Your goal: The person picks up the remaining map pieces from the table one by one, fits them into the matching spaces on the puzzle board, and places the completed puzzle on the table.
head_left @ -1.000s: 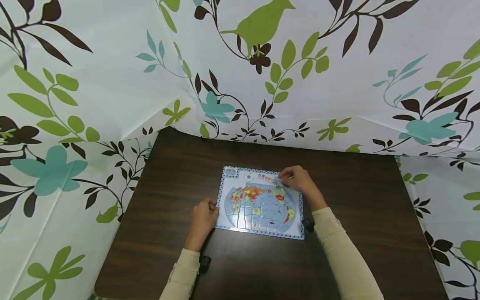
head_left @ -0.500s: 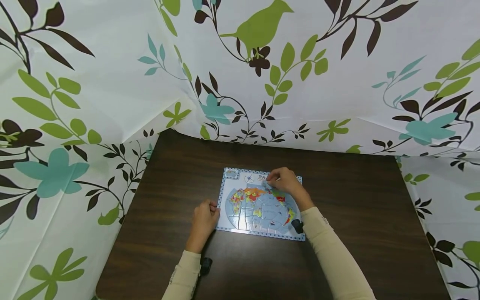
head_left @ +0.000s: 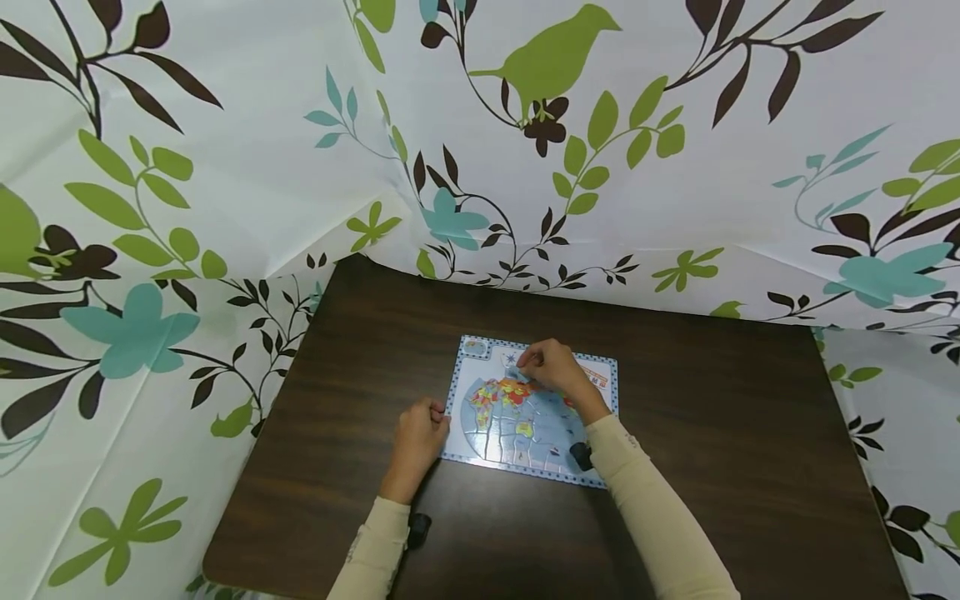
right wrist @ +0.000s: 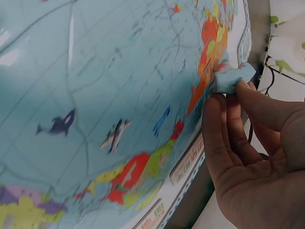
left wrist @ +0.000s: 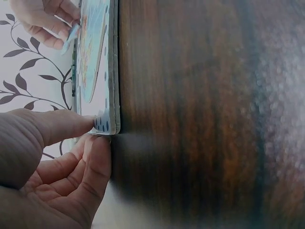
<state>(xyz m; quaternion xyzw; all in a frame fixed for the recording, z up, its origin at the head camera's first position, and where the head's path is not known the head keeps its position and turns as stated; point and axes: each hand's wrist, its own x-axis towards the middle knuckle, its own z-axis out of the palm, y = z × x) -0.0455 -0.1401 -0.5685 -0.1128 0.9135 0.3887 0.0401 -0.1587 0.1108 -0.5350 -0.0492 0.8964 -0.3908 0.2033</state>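
Observation:
A world-map jigsaw puzzle [head_left: 543, 425] with a blue dotted border lies on the dark wooden table. At its near left corner my left hand [head_left: 416, 433] grips the board: in the left wrist view the thumb [left wrist: 69, 126] presses on the border while the fingers curl against the edge. My right hand [head_left: 553, 368] is over the upper part of the map. Between thumb and fingers it pinches a small light-blue puzzle piece [right wrist: 233, 78], held tilted close above the board near the orange and red land areas. The right hand and forearm cover part of the printed title and map.
Brown wooden table [head_left: 712, 433] surrounds the puzzle on all sides. A white cloth [head_left: 525, 167] printed with leaves, flowers and a green bird hangs behind and beside it. Dark wrist cameras [head_left: 418, 530] sit on both wrists.
My right hand has moved left across the top of the puzzle with the piece, uncovering more of the title's right end. The left hand stays at the board's corner. The head view has shifted slightly.

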